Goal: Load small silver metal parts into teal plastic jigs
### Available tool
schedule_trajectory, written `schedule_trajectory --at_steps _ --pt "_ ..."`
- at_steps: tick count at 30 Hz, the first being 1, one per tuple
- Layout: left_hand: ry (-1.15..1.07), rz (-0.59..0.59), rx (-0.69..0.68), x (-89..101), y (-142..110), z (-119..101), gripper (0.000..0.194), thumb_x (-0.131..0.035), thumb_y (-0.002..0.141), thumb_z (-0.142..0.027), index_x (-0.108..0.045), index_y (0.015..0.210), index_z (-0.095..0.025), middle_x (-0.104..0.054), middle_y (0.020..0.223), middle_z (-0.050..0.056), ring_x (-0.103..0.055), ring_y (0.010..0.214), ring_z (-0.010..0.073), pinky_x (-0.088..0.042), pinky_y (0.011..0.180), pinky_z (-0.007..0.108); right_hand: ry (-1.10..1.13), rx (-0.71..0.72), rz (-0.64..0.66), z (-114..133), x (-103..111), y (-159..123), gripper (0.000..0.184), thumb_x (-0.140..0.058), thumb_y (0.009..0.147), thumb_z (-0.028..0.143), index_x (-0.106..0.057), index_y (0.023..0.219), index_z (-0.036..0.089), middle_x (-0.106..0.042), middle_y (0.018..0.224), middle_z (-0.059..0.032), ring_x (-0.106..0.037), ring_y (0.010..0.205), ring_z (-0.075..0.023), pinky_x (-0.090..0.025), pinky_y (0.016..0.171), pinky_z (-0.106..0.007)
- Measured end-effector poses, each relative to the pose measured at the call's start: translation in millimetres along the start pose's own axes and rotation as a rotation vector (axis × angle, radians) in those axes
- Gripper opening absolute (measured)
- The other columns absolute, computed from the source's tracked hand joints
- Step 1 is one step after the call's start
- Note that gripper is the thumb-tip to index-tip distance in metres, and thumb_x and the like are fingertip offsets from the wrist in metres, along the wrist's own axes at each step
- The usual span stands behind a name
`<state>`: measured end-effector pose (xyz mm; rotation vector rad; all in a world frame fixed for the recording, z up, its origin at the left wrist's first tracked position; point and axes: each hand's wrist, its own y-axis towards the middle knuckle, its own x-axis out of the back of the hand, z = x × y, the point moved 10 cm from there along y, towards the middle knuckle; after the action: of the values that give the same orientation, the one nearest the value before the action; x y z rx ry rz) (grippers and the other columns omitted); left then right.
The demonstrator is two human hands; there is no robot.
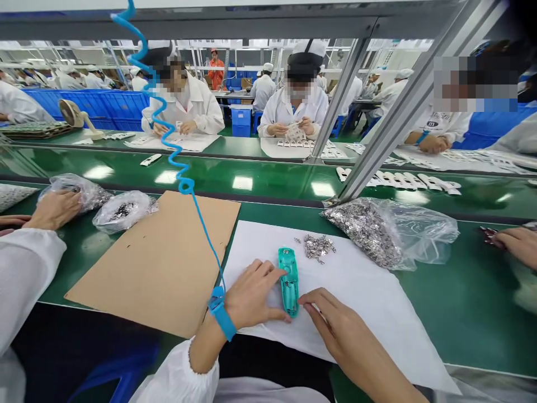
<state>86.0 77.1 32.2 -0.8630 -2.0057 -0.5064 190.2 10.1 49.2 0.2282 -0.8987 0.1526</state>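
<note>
A teal moulded plastic housing shell (pixel 289 281) lies on a white paper sheet (pixel 348 294), its long axis pointing away from the person and its hollow inner side facing up. It sits between the two hands. It looks light and stiff, but its thin walls may flex or crack if squeezed, and its glossy surface may be slippery. The long outer edges look like the surest place to take hold, away from the small recesses inside.

The left hand (pixel 251 294) lies at the shell's 9 o'clock, with its fingers loosely spread and the tips against the near edge. The right hand (pixel 335 319) lies at 4 o'clock, with its fingers close together and extended, the foremost tip at the shell's lower edge. Neither hand pinches it.

At 1 o'clock, a small heap of silver metal pieces (pixel 318 247) lies on the paper. Beyond it, at 2 o'clock, is a clear plastic bag (pixel 377 235) filled with similar pieces. A brown cardboard sheet (pixel 151 263) lies on the green bench (pixel 470 302) at 9 o'clock. A blue wrist strap (pixel 221 314) circles the left wrist, and its coiled blue cord (pixel 187 184) rises towards 11 o'clock. A co-worker's hand (pixel 54 210) rests on another clear bag (pixel 79 193) at the far left.
</note>
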Motion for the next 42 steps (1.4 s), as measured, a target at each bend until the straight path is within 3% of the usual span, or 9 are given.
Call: schedule_trajectory --at_steps 5,10,14,20,28,35,42 --pt "0.013 -0.055 -0.006 -2.2 5.3 -2.2 0.078 -0.078 0.065 -0.067 -0.055 0.125 -0.023 -0.055 0.116 0.009 -0.048 0.11 0.0288 -0.047 0.095 0.048 0.081 -0.07 -0.02 -10.1 -6.9 -2.0 0.023 -0.035 0.107 0.035 -0.057 0.105 0.027 -0.063 0.1 -0.0017 -0.063 0.075 -0.0191 -0.05 0.061 -0.029" --pt "0.003 -0.076 0.001 -6.0 7.0 0.4 0.078 -0.08 0.06 -0.068 -0.058 0.12 -0.022 -0.053 0.119 0.009 -0.045 0.114 0.0299 -0.045 0.099 0.048 0.105 -0.073 -0.039 -15.0 -11.5 -5.7 0.026 -0.036 0.108 0.037 -0.06 0.102 0.028 -0.061 0.104 -0.0029 -0.062 0.076 -0.019 -0.05 0.061 -0.027" --pt "-0.006 -0.094 -0.011 -7.1 5.3 1.8 0.076 -0.078 0.061 -0.07 -0.058 0.118 -0.025 -0.053 0.118 0.008 -0.046 0.113 0.0294 -0.045 0.098 0.047 0.086 -0.101 -0.071 -17.4 -5.5 -8.1 0.023 -0.042 0.107 0.039 -0.062 0.104 0.028 -0.064 0.104 -0.0022 -0.059 0.065 -0.0169 -0.051 0.058 -0.027" --pt "-0.017 -0.12 -0.029 -10.3 4.5 3.4 0.071 -0.073 0.067 -0.071 -0.057 0.12 -0.025 -0.054 0.12 0.008 -0.046 0.115 0.0289 -0.044 0.1 0.047 -0.074 0.012 -0.03 -8.5 -12.5 -8.0 0.036 -0.028 0.109 0.038 -0.061 0.115 0.025 -0.061 0.104 -0.0065 -0.059 0.061 -0.0169 -0.048 0.051 -0.029" --pt "-0.022 -0.112 -0.016 -11.0 4.4 5.2 0.075 -0.075 0.064 -0.071 -0.057 0.121 -0.025 -0.053 0.122 0.008 -0.045 0.116 0.029 -0.043 0.101 0.047 0.022 -0.018 -0.042 -12.9 -6.7 -13.7 0.022 -0.039 0.108 0.035 -0.059 0.108 0.026 -0.061 0.105 -0.0041 -0.06 0.07 -0.0166 -0.05 0.059 -0.028" --pt "-0.031 -0.116 -0.019 -10.2 5.0 4.7 0.074 -0.075 0.063 -0.072 -0.059 0.119 -0.026 -0.053 0.122 0.008 -0.046 0.116 0.0293 -0.043 0.101 0.047 -0.007 -0.036 -0.019 -18.6 -13.2 -12.7 0.021 -0.039 0.108 0.032 -0.058 0.11 0.026 -0.058 0.108 -0.0054 -0.063 0.076 -0.0177 -0.05 0.058 -0.027" --pt "-0.029 -0.127 -0.028 -10.8 4.9 5.5 0.076 -0.073 0.063 -0.074 -0.058 0.119 -0.025 -0.053 0.121 0.008 -0.046 0.115 0.0299 -0.043 0.1 0.049 0.063 -0.052 -0.046 -14.3 -8.2 -9.0 0.024 -0.041 0.107 0.037 -0.059 0.096 0.024 -0.058 0.1 -0.0043 -0.057 0.07 -0.0183 -0.044 0.057 -0.029"
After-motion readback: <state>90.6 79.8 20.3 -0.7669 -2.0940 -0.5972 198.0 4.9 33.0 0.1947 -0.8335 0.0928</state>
